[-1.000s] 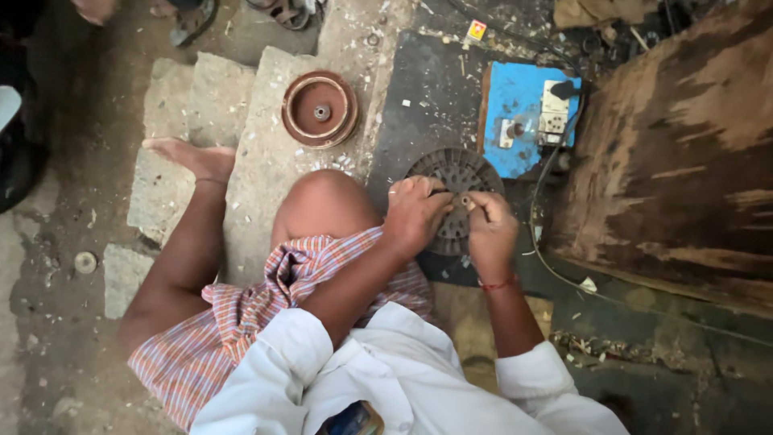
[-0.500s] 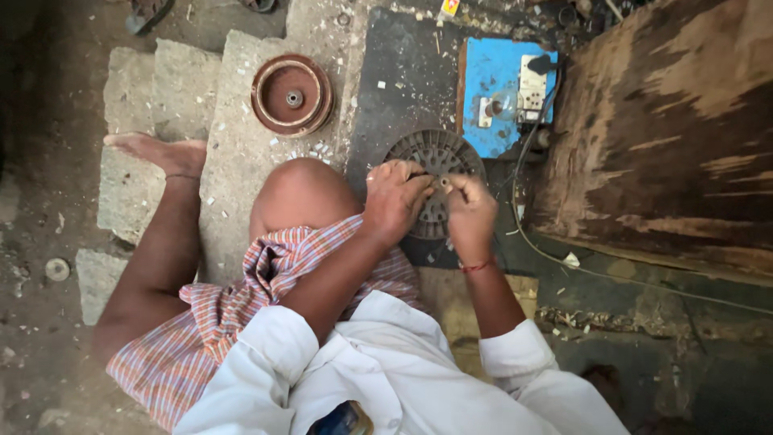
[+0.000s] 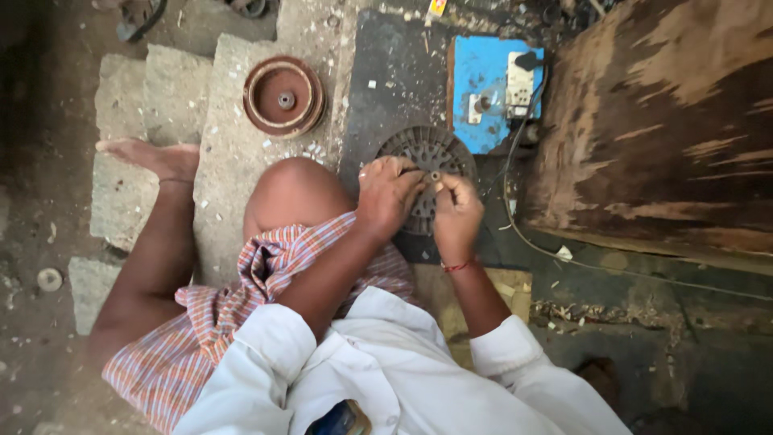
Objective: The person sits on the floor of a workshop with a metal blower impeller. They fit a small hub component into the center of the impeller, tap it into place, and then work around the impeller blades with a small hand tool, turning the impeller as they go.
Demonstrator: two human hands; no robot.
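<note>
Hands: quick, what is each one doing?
Left hand: closed on the round slotted metal disc, pinching something small.
Right hand: closed, fingers at the disc's centre.

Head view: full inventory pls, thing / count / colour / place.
Slotted disc: 1, dark grey, on dark slab ahead, under both hands.
Cover: 1, round, rust-brown, on stone block left of disc.
Board: 1, blue, with white switch plate, behind disc.
Cable: 1, pale, runs from board along floor to right.
Wooden block: 1, brown, right.
Stone blocks: several, grey, left.
Left hand: on disc near its centre.
Right hand: on disc, red thread at wrist.
Foot: bare, on stone, left.
Clothing: checked cloth, white shirt.
</note>
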